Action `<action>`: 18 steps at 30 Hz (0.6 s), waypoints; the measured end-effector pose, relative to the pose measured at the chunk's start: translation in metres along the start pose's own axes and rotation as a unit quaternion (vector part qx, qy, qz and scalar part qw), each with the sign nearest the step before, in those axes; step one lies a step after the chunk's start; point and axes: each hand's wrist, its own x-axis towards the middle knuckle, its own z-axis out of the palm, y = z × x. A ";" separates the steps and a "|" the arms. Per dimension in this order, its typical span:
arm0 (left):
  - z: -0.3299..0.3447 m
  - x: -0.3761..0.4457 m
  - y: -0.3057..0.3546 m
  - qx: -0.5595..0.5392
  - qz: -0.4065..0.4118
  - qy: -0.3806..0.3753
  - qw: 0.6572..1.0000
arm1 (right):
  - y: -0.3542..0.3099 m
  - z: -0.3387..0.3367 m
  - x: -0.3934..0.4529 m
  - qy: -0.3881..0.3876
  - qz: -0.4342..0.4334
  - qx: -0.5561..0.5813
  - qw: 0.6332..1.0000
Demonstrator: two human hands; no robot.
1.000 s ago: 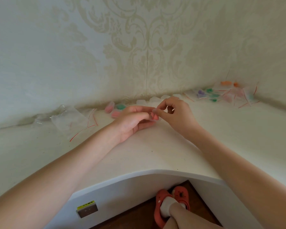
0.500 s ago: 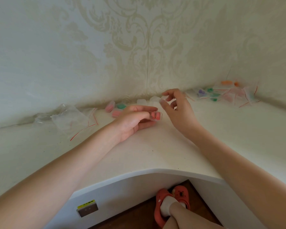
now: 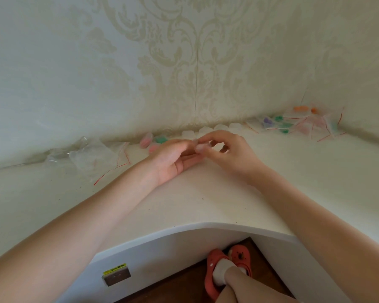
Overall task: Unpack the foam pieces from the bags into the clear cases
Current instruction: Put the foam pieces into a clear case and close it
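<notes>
Left of the grip lie crumpled empty clear plastic bags (image 3: 90,155). The left hand (image 3: 173,158) and right hand (image 3: 225,149) together pinch a small clear plastic case (image 3: 200,147), contents blurred. It is probably light, stiff and slippery; pinch its edges. Right of the grip, unopened bags of coloured foam pieces (image 3: 298,124) wait.

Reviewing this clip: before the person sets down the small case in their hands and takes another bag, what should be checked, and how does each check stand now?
1. Both hands on the case: ok; left hand and right hand meet at the small clear case.
2. Foam inside, lid shut: cannot tell; blurred.
3. Filled bags within reach, far right: ok.
4. Spare clear cases along the wall: ok.
5. Emptied bags kept apart, left: ok.
</notes>
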 end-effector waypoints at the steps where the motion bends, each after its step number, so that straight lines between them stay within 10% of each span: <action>1: 0.000 -0.001 0.000 0.011 0.005 -0.009 1.000 | 0.001 0.001 0.000 -0.010 -0.022 -0.044 0.999; 12: 0.003 -0.005 0.002 0.027 0.015 -0.008 0.999 | 0.001 0.001 0.003 0.018 -0.045 -0.099 0.994; 18: -0.028 0.002 0.045 0.166 0.186 0.217 0.944 | 0.012 0.000 0.001 -0.070 -0.013 -0.174 0.982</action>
